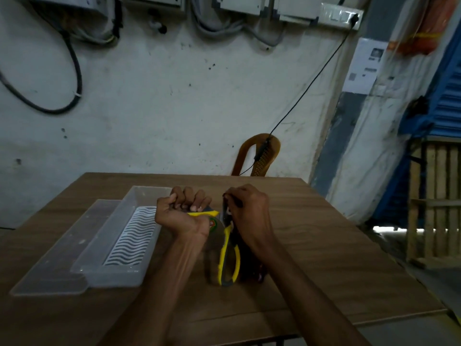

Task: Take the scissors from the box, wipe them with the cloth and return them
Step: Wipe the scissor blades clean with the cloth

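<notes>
The scissors [228, 255] have yellow and grey handles and are held above the wooden table [311, 245], spread apart. My left hand [184, 213], palm up with fingers curled, grips one yellow handle. The other handle loop hangs down toward me. My right hand [249, 213] pinches a dark cloth [250, 269] around the upright blade near its tip, and the rest of the cloth hangs under my wrist. The blade is mostly hidden by the cloth and fingers. The clear plastic box [99, 260] lies left of my hands, holding only a white wavy insert.
The box's clear lid [57, 255] lies flat along the box's left side. A brown plastic chair [259, 156] stands behind the table's far edge, with a black cable draped over it. A wooden crate frame [434, 201] stands on the right.
</notes>
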